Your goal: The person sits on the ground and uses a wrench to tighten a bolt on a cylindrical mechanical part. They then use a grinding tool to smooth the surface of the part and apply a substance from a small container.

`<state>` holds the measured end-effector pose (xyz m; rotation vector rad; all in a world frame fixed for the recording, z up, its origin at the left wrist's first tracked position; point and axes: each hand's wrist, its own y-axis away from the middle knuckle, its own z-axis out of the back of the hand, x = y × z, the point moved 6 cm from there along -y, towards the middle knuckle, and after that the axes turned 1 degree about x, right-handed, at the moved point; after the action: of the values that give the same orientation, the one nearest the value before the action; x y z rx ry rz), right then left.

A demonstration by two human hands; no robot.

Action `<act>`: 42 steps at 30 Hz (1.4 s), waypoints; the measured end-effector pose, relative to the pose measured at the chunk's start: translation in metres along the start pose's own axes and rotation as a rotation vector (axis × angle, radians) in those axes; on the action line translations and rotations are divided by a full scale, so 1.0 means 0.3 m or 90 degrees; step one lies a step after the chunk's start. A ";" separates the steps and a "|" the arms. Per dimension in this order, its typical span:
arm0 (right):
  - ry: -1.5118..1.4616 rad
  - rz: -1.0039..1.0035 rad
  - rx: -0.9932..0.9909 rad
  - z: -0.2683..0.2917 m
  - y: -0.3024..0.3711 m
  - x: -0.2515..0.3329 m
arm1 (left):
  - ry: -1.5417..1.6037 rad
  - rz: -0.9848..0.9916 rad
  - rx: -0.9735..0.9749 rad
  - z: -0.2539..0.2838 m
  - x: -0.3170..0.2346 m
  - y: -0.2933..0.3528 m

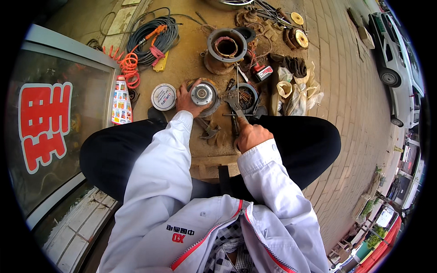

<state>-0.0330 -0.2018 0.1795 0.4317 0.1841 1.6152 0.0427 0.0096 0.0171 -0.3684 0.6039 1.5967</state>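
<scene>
Likely the round metal flange (pixel 201 94) is heavy and hard, best held by its rim; left hand (pixel 187 100) grips it, right hand (pixel 253 136) a hammer (pixel 236 106).

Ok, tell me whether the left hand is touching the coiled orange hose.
No, the left hand is on a round metal part.

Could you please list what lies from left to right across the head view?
Glass panel, colourful leaflet, white disc, left hand on a round metal part, right hand gripping a tool, plastic bag, white car.
</scene>
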 end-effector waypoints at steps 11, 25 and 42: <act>-0.020 -0.025 0.030 -0.017 0.040 -0.036 | -0.005 -0.002 0.018 -0.006 -0.004 -0.003; -0.010 -0.013 -0.019 -0.016 0.025 -0.033 | -0.027 0.062 0.026 -0.024 -0.014 -0.033; 0.011 -0.020 0.006 -0.009 -0.002 0.001 | 0.001 0.028 0.011 -0.027 -0.004 -0.029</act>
<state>-0.0336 -0.2011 0.1769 0.4202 0.2103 1.5889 0.0505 0.0042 0.0098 -0.3453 0.6314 1.6322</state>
